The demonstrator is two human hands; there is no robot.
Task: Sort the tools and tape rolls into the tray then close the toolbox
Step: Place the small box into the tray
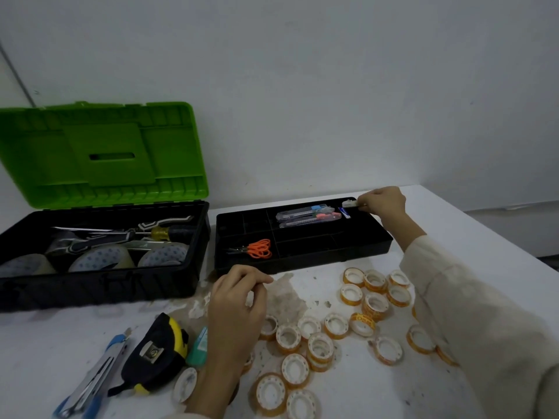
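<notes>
Tray [317, 258] filling is at the far right corner. There the right hand's [382, 204] fingers pinch a small whitish item [351, 203] just above the corner compartment, beside the cutters [308, 216] in the tray's far row. It would be best lowered flat, parallel to the cutters, before release. The left hand [239, 300] hovers just in front of the tray, fingers loosely curled on nothing visible. Tape rolls [375, 303] lie scattered in front.
</notes>
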